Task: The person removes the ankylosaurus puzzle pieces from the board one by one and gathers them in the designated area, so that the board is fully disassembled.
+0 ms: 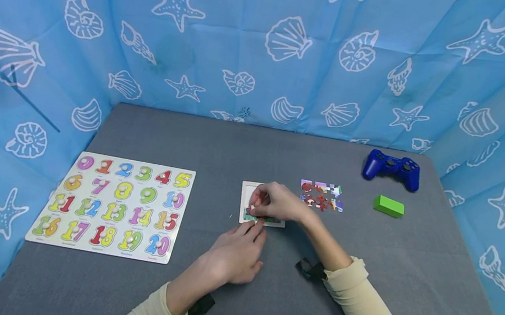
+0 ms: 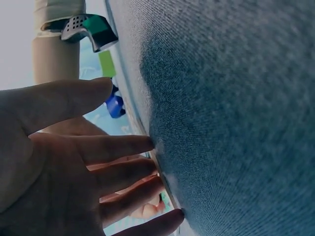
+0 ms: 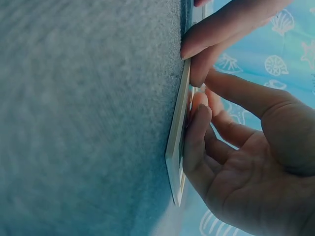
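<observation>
A small jigsaw tray [image 1: 244,198] with a pale frame lies mid-table; green and dark red pieces fill its near part. My right hand [image 1: 275,202] is over it, thumb and fingertips pinching a small dark red jigsaw piece [image 1: 249,211] at the lower left, mostly hidden by the fingers. My left hand [image 1: 236,252] lies palm down in front, its fairly straight fingertips touching the tray's near edge. In the right wrist view the tray [image 3: 173,157] appears edge-on, with the fingertips of both hands close together. More jigsaw pieces [image 1: 322,203] lie right of the tray.
A number board [image 1: 87,184] with knobbed numerals covers the table's left side. At the right sit a green block [image 1: 389,206] and, behind it, a blue game controller [image 1: 392,167]. Blue shell-patterned curtains [image 1: 230,34] border the grey table [image 1: 216,142] at the back and sides.
</observation>
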The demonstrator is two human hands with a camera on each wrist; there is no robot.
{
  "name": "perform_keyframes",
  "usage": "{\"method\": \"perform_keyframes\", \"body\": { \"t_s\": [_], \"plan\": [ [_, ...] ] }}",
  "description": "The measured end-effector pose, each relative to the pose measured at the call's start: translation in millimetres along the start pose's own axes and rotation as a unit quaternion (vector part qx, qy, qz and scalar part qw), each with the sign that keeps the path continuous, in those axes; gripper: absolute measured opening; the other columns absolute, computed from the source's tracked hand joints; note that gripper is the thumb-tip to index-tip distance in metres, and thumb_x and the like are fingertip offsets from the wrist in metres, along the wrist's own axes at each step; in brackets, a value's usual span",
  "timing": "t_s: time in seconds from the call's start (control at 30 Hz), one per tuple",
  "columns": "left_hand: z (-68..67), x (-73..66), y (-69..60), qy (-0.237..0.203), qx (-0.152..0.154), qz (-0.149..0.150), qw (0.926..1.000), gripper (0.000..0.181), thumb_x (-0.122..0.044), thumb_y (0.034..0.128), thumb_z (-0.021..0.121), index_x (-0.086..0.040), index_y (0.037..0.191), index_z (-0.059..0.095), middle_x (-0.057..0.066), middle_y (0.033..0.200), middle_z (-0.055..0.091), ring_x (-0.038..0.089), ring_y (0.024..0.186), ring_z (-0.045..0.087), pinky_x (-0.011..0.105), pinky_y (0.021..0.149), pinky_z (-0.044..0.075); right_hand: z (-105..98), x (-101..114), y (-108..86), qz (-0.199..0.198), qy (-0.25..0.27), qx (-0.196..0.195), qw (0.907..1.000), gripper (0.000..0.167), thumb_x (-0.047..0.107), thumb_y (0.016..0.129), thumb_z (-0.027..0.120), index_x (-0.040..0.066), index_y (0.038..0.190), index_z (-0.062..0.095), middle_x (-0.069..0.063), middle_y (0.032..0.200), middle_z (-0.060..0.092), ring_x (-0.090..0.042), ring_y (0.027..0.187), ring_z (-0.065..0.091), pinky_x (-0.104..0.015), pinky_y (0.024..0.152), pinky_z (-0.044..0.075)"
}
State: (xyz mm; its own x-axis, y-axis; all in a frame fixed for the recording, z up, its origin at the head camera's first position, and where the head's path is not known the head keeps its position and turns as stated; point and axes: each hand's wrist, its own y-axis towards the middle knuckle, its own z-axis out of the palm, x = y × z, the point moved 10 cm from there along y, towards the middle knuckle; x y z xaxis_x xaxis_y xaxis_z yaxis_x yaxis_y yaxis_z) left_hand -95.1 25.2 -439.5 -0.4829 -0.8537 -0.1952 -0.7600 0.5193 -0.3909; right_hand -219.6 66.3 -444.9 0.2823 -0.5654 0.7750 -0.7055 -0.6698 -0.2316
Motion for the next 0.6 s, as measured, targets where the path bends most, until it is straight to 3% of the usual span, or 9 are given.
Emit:
{"method": "perform_keyframes", "body": {
  "t_s": [0.33,0.6],
  "plan": [
    [3.3,1.2,3.6,0.003,0.009,0.000,1.0000,0.070,-0.045,0.1106,0.059,-0.012,0.169,0.039,0.006,0.182,0.027,0.024,0.168,0.028,0.043,0.133,0.038,0,2,-2.6,-0.020,0.045,0.006,0.9988,0.012,0.006,0.099,0.077,0.000,0.107,0.070,-0.012,0.091,0.076,-0.010,0.077,0.065,-0.023,0.069,0.054],
    [-0.3,1.4,0.9,-0.004,0.002,0.004,1.0000,0.070,-0.044,0.1098,0.061,-0.012,0.168,0.041,0.007,0.183,0.025,0.024,0.167,0.029,0.043,0.132,0.039,-15,-2,-15.2,-0.035,0.075,-0.014,0.9965,0.011,0.004,0.101,0.074,0.000,0.111,0.071,-0.015,0.097,0.076,-0.013,0.085,0.068,-0.021,0.080,0.059]
  ]
}}
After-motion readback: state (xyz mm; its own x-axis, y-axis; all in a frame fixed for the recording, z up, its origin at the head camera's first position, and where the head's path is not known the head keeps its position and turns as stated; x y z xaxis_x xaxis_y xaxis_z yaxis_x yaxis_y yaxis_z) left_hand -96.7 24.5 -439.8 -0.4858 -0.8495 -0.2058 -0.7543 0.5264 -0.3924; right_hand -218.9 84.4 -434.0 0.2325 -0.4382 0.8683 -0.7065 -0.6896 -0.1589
